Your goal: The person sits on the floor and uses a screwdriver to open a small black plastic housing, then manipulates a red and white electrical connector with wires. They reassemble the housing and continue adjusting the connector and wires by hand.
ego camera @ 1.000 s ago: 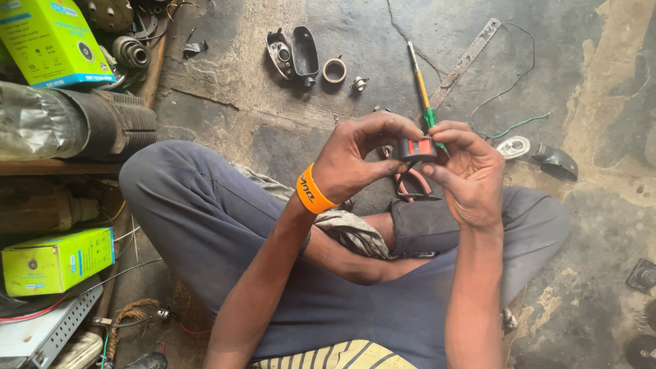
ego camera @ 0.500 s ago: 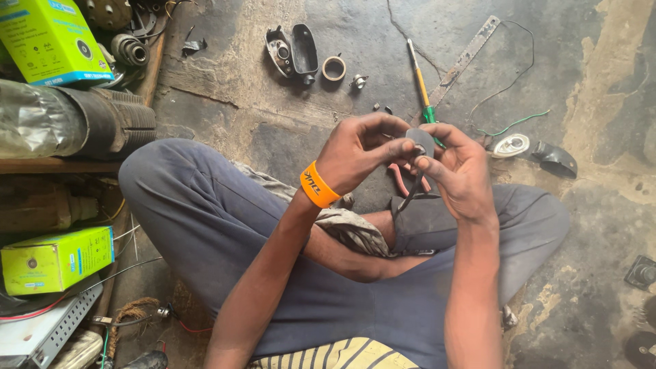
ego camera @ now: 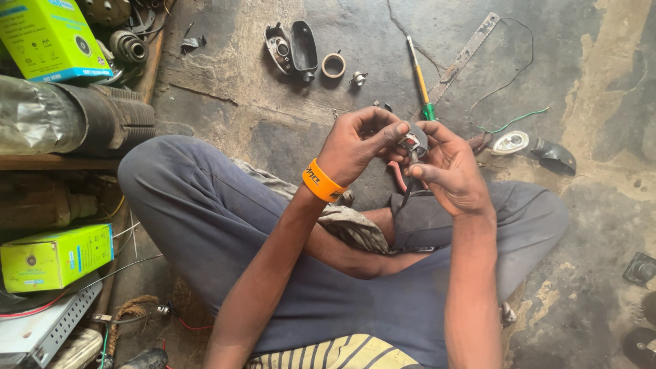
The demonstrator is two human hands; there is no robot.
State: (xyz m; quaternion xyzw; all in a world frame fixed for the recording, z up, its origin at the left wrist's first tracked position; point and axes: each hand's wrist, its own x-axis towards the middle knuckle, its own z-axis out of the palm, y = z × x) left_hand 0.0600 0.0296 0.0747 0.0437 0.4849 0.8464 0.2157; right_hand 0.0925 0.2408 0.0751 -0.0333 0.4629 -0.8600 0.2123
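Cracked concrete floor [ego camera: 225, 102], stained; person sitting cross-legged, working over the lap so the part stays close under the eyes. Left hand [ego camera: 359, 147], orange wristband [ego camera: 322, 182] at the wrist, is pinching a small grey switch part [ego camera: 414, 141] between thumb and fingertips, fingers curled tight on it. Right hand [ego camera: 447, 171] is cupping the same part from the other side, fingers half closed, steadying it; red-handled pliers [ego camera: 398, 179] are hanging beneath, whose grip I cannot tell. Green-handled screwdriver [ego camera: 419, 78], tape roll [ego camera: 333, 65] and black housing halves [ego camera: 294, 46] are lying ahead within reach. Green cartons [ego camera: 51, 256] are stacked at left.
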